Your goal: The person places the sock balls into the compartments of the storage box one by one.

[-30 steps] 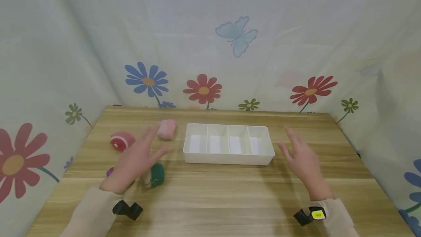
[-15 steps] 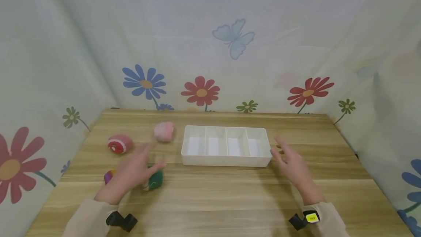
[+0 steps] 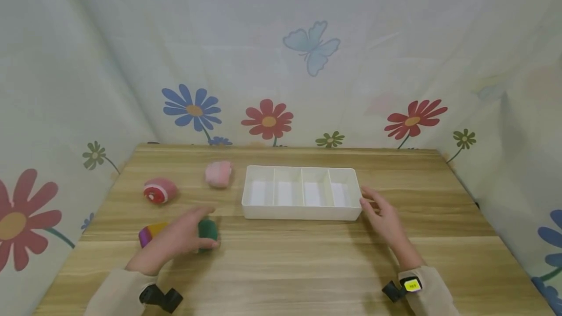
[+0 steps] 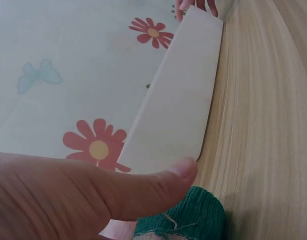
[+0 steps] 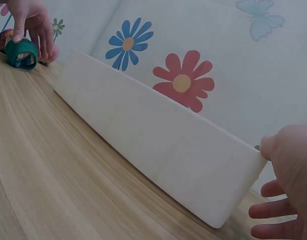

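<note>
In the head view my left hand (image 3: 177,235) is over a green rolled-up sock (image 3: 208,230), thumb on the near side and fingers reaching past the far side. The left wrist view shows the thumb straight, just above the ribbed green knit (image 4: 201,215). My right hand (image 3: 386,221) is at the right end of a white box (image 3: 303,212) with a row of compartments. Its thumb tip is right at the box's rim in the right wrist view, with the other fingers (image 5: 273,210) loosely spread beside the end wall.
Left of the box lie a pale pink roll (image 3: 218,174), a pink and red roll (image 3: 159,190) and a purple and yellow roll (image 3: 149,233), partly behind the left hand. A flower-printed cloth (image 3: 373,62) hangs behind the wooden table (image 3: 285,267).
My left hand has come down and toward me onto the green sock. The right hand has moved left to the box's end. The box and rolls stay in place.
</note>
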The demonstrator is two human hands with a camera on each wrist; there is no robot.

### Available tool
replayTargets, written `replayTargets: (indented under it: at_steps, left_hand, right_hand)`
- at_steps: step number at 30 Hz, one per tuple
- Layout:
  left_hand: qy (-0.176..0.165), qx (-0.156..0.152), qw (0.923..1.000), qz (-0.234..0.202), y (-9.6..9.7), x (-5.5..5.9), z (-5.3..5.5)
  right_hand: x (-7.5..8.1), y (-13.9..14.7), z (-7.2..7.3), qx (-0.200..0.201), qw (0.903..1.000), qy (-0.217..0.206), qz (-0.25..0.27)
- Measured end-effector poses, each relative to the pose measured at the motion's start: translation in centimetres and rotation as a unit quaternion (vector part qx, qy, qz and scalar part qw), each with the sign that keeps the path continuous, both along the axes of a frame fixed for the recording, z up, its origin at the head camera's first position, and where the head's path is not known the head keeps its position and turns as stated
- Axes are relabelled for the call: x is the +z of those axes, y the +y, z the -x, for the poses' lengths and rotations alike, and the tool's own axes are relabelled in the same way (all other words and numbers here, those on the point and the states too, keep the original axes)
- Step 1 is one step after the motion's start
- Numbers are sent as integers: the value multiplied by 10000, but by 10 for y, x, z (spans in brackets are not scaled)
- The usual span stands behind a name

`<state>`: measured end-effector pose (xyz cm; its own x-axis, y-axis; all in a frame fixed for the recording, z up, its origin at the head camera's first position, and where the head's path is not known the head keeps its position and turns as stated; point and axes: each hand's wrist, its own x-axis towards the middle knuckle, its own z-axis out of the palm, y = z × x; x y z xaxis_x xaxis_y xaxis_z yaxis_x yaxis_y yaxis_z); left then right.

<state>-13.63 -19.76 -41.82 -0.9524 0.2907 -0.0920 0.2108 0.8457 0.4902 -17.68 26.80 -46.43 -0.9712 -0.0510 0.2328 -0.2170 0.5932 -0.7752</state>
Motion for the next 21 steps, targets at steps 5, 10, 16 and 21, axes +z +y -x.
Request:
replayTargets:
  at_steps: [5, 10, 16, 21]
  left_hand:
    - [22, -101, 9999, 79, 0, 0, -3]
    - [68, -129, 9997, 174, -1, -5, -4]
    - [145, -166, 9995, 209, -4, -10, -3]
    - [-2, -137, 9997, 186, -6, -10, -2]
  right_hand:
    - [2, -2, 0, -99, 9993, -256, 238]
    - [18, -11, -7, -4, 9963, -414, 755]
    - [11, -10, -5, 257, 9813, -537, 1830]
    - [-11, -4, 5, 205, 9736, -561, 2204]
